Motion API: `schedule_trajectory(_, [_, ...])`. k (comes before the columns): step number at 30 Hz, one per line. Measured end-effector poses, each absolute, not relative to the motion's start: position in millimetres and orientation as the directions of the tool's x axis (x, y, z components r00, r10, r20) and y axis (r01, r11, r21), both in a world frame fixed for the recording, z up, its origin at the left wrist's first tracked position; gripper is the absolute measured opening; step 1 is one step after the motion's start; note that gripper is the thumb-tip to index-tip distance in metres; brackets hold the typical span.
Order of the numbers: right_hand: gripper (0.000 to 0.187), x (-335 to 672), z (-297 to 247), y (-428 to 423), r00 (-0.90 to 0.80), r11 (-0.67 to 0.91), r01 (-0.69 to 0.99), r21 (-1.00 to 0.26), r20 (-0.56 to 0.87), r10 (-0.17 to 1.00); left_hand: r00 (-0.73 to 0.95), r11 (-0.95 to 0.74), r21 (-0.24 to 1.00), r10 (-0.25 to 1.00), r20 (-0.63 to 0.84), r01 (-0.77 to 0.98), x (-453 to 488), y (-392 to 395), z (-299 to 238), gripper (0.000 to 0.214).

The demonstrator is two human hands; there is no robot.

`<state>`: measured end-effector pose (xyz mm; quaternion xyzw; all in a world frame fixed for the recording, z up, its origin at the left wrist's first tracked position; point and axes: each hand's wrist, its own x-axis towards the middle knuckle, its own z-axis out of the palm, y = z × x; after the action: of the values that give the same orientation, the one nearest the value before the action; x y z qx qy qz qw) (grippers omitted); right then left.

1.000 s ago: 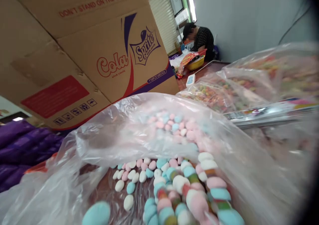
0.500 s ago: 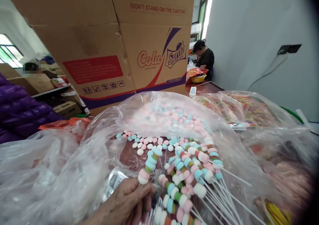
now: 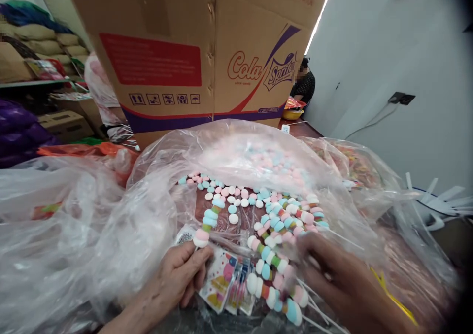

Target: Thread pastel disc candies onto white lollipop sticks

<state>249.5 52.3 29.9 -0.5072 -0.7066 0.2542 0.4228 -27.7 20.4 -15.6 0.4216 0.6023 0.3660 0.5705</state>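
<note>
A candy skewer of blue, pink and white marshmallows with small green and orange pieces leans upright from my left hand, pinched near its lowest marshmallow. Over the right edge of a pile of similar skewers is my right hand; motion blurs its fingers, so I cannot see what they hold. The pile's white sticks point toward the lower right. Printed clear packets lie between my hands. Loose marshmallows are scattered beyond, spilling from a clear plastic bag.
A tall cardboard carton stands behind the bag. Crumpled clear plastic spreads at the left. Another bag of colourful candy lies at the right, by the wall. A person sits behind the carton's right edge.
My right hand has come into view from the right, over the skewers. My left hand, with its skewer, appears further left and higher, uncovering the printed packets. The camera view has shifted.
</note>
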Motion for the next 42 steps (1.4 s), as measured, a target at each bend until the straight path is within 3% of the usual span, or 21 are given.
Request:
schedule_trajectory(1, [0.013, 238.0, 32.7, 67.6, -0.328, 0.436, 0.566, -0.700, 0.293, 0.898, 0.008, 0.374, 0.925, 0.927, -0.376, 0.062, -28.2, 18.7, -15.5, 0.055])
schedule_trajectory(2, [0.013, 226.5, 33.6, 82.8, -0.409, 0.484, 0.625, -0.612, 0.272, 0.871, 0.012, 0.370, 0.928, 0.929, -0.371, 0.039, -28.2, 17.5, -14.8, 0.053])
schedule_trajectory(5, [0.033, 200.0, 27.0, 119.7, -0.454, 0.520, 0.732, -0.440, 0.254, 0.854, 0.011, 0.370, 0.929, 0.929, -0.370, -0.020, -26.3, 16.1, -11.0, 0.048])
schedule_trajectory(7, [0.028, 192.8, 20.3, 131.7, -0.452, 0.510, 0.761, -0.401, 0.237, 0.860, 0.015, 0.384, 0.920, 0.923, -0.384, -0.082, -23.9, 15.8, -8.9, 0.047])
schedule_trajectory(9, [0.020, 192.3, 17.2, 132.9, -0.462, 0.524, 0.744, -0.414, 0.248, 0.852, 0.026, 0.395, 0.904, 0.918, -0.396, -0.165, -20.0, 15.1, -7.6, 0.048])
schedule_trajectory(12, [0.023, 193.9, 18.5, 120.3, -0.443, 0.544, 0.656, -0.522, 0.318, 0.838, 0.047, 0.394, 0.873, 0.916, -0.398, -0.287, -10.2, 13.4, -5.4, 0.050])
schedule_trajectory(17, [0.017, 187.5, 6.5, 95.8, -0.207, 0.380, 0.496, -0.781, 0.319, 0.925, 0.104, 0.389, 0.818, 0.918, -0.383, -0.424, 8.4, 14.5, -3.2, 0.048])
schedule_trajectory(21, [0.026, 184.7, -2.0, 92.0, -0.038, 0.150, 0.212, -0.966, 0.145, 0.989, 0.205, 0.388, 0.903, 0.914, -0.350, -0.185, 8.9, 14.9, -9.1, 0.046])
schedule_trajectory(26, [0.029, 184.1, 13.2, 90.8, -0.015, 0.012, -0.109, -0.994, 0.013, 1.000, 0.222, 0.273, 0.955, 0.930, -0.293, 0.117, 1.7, 9.2, -12.9, 0.050])
schedule_trajectory(36, [0.024, 189.4, -2.6, 78.3, -0.080, 0.157, -0.020, -0.987, 0.158, 0.984, 0.236, 0.230, 0.912, 0.918, -0.320, 0.340, 4.2, 7.8, -11.3, 0.053])
schedule_trajectory(42, [0.018, 189.9, -3.7, 80.7, -0.043, 0.227, 0.049, -0.973, 0.225, 0.973, 0.240, 0.232, 0.916, 0.917, -0.318, 0.329, 4.2, 7.8, -11.2, 0.050])
